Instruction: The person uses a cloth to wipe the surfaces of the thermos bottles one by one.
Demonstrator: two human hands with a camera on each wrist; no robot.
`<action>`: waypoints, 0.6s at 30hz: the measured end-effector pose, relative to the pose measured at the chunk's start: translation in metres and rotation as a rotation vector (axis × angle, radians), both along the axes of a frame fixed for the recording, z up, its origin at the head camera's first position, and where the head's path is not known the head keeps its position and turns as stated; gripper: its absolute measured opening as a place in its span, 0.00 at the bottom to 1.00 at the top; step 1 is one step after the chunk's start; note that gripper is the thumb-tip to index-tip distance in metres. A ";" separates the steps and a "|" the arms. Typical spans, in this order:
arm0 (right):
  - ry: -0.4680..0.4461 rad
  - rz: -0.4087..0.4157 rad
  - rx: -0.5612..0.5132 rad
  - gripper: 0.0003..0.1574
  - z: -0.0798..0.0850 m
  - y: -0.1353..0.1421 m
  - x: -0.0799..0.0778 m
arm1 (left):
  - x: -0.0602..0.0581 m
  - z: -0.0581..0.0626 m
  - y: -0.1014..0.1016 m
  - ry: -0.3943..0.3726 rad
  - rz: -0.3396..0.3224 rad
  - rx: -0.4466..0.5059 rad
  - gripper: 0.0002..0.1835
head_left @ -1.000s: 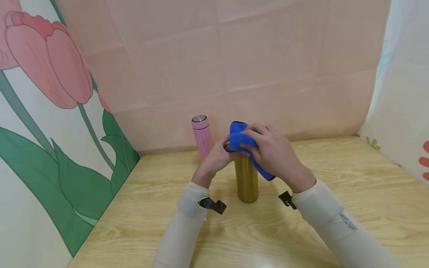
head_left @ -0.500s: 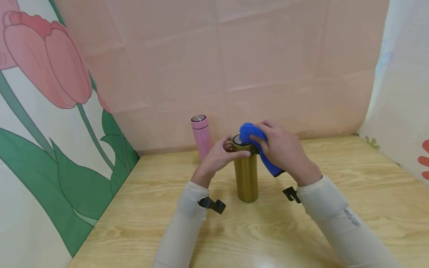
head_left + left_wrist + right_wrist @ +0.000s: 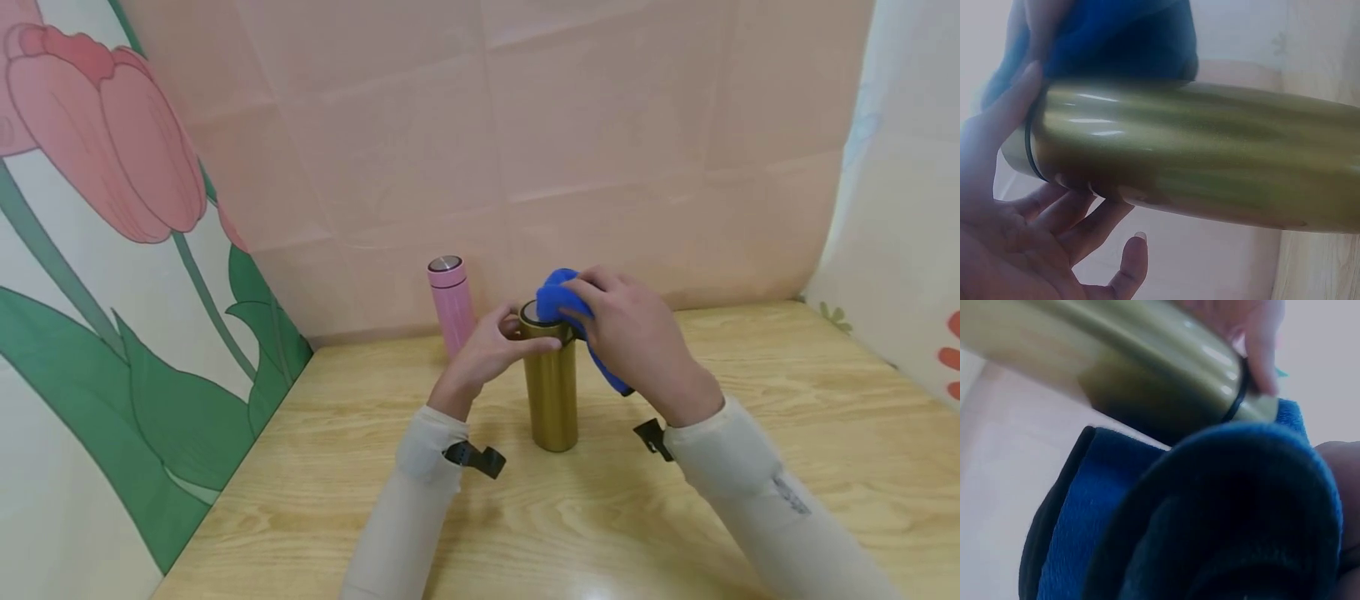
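Note:
A gold thermos bottle (image 3: 553,400) stands upright on the table, its dark-ringed lid (image 3: 531,313) on top. My left hand (image 3: 487,350) grips it just below the lid, thumb across the near side; in the left wrist view the fingers (image 3: 1079,219) curl under the bottle's neck. My right hand (image 3: 633,333) holds a folded blue cloth (image 3: 557,302) against the right part of the lid's top. One end of the cloth hangs down beside the bottle. In the right wrist view the cloth (image 3: 1104,494) fills the foreground, with the bottle (image 3: 1147,356) behind it.
A pink thermos bottle (image 3: 452,308) with a silver lid top stands behind my left hand. The wooden table (image 3: 315,500) meets a pink cloth backdrop (image 3: 600,150) at the back. A tulip-print panel (image 3: 112,250) borders the left side.
My right hand and the cloth have shifted right, uncovering the left part of the gold bottle's lid, then edged slightly back across it. The left hand and bottle stay in place.

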State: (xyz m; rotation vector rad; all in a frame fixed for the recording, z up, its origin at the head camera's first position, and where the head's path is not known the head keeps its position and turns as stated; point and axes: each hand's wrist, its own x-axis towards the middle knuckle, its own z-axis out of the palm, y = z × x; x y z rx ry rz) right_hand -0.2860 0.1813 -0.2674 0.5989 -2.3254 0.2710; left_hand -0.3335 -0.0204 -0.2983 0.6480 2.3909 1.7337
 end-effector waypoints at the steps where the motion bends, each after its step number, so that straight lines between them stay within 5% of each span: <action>1: 0.025 0.000 0.017 0.21 0.000 -0.001 0.002 | 0.000 0.000 0.000 -0.002 -0.003 0.005 0.25; 9: 0.138 0.060 0.074 0.23 -0.001 -0.011 0.012 | 0.000 -0.001 -0.001 0.002 -0.030 0.031 0.24; 18: 0.136 0.085 0.131 0.27 -0.001 -0.014 0.019 | -0.002 -0.002 0.000 0.018 -0.059 0.054 0.27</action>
